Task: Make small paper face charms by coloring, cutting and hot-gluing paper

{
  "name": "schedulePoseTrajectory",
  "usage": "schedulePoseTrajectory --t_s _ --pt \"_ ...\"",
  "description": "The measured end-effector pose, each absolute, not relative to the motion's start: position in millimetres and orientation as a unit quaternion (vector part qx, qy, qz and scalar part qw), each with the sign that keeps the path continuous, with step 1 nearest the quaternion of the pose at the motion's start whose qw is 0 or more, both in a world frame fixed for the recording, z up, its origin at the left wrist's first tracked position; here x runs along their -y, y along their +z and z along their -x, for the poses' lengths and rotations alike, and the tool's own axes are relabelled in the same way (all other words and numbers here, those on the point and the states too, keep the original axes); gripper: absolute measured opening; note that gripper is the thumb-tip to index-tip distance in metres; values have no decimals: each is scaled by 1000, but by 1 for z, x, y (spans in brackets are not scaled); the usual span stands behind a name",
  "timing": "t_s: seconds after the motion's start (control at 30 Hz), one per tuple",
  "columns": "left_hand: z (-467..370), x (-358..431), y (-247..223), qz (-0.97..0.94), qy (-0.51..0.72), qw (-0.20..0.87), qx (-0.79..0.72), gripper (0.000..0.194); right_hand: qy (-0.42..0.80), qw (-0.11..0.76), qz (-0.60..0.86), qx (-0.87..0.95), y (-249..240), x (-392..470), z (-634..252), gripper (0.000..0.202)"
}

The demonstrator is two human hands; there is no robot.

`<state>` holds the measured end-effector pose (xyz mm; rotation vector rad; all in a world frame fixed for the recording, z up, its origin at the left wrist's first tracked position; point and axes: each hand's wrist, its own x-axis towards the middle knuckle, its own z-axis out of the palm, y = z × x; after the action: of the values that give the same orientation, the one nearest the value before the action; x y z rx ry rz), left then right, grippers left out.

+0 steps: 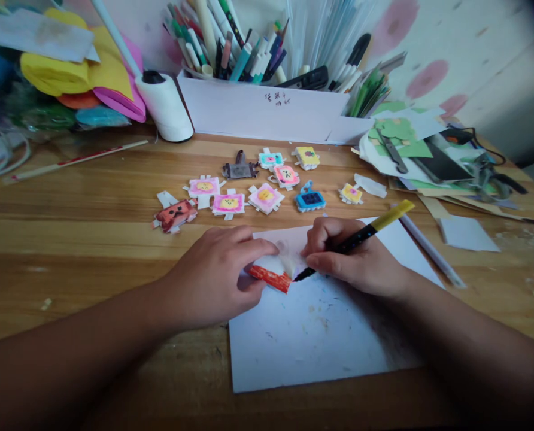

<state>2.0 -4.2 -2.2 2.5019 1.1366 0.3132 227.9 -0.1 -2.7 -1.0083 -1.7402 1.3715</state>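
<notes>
In the head view, the left forearm came in from the left edge of the frame, low down, and rose toward the centre. The left hand (215,272) was half closed, its back turned up, with the thumb and the forefinger holding the small paper piece (270,278) by its left side. This piece, with a red-orange strip, was at the centre of the frame, above the white sheet (312,335).

The right forearm entered from the lower right and sloped up to the left. The right hand (354,254) was closed around the black marker (357,239) — its yellow end pointed to the upper right, and its tip was at the right end of the red-orange strip.

Beyond the hands, the small coloured paper figures (228,203) lay on the wooden table (91,239). At the top centre stood the white box (267,111) with many pens, and to its left, the white thread spool (166,111).
</notes>
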Motion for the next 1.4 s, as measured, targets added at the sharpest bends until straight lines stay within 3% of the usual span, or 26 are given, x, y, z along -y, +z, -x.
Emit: schedulePoseTrajectory --t_s 1.4 --pt "-1 5 0 -891 108 187 -399 37 503 369 433 651 -2 -1 -227 21"
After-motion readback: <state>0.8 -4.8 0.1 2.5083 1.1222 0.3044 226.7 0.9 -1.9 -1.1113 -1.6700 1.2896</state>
